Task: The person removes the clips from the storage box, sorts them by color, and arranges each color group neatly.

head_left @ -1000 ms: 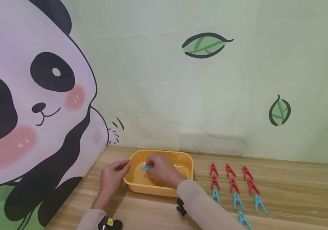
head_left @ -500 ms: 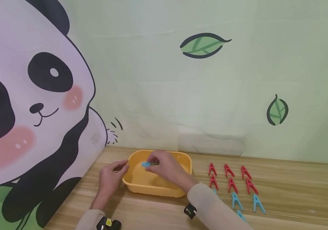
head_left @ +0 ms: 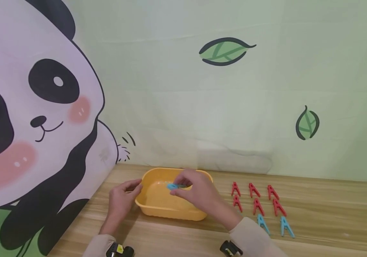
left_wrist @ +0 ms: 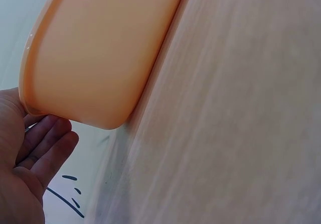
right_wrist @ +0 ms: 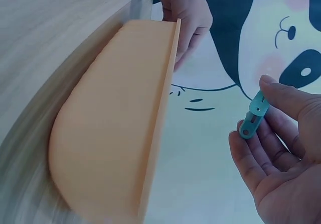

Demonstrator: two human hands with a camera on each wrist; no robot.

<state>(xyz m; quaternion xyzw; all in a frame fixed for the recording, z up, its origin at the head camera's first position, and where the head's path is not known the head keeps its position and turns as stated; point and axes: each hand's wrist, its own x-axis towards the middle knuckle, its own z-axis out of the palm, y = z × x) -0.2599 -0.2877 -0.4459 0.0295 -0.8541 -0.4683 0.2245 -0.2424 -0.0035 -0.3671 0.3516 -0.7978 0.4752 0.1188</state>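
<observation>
My right hand (head_left: 197,187) pinches a blue clothespin (head_left: 172,186) between thumb and fingertips, over the yellow plastic basin (head_left: 170,213). In the right wrist view the clothespin (right_wrist: 255,113) shows side-on, beyond the basin's rim. At the basin's left end, my left hand (head_left: 122,198) holds the rim; the left wrist view shows fingers (left_wrist: 57,153) against the outside of the wall, with the thumb hidden. Red clothespins (head_left: 258,207) lie in two rows right of the basin. Below them are two more blue clothespins (head_left: 285,226), one partly near my right sleeve.
A wood-grain table (head_left: 331,210) carries everything. Behind it hangs a pale green cloth (head_left: 234,107) printed with a panda (head_left: 51,107) and leaves. Cameras on black straps sit at both wrists.
My right hand has moved right with the blue clothespin, and its sleeve now covers blue clothespins seen earlier at lower right. My left hand stays at the basin's rim. The head view has shifted slightly.
</observation>
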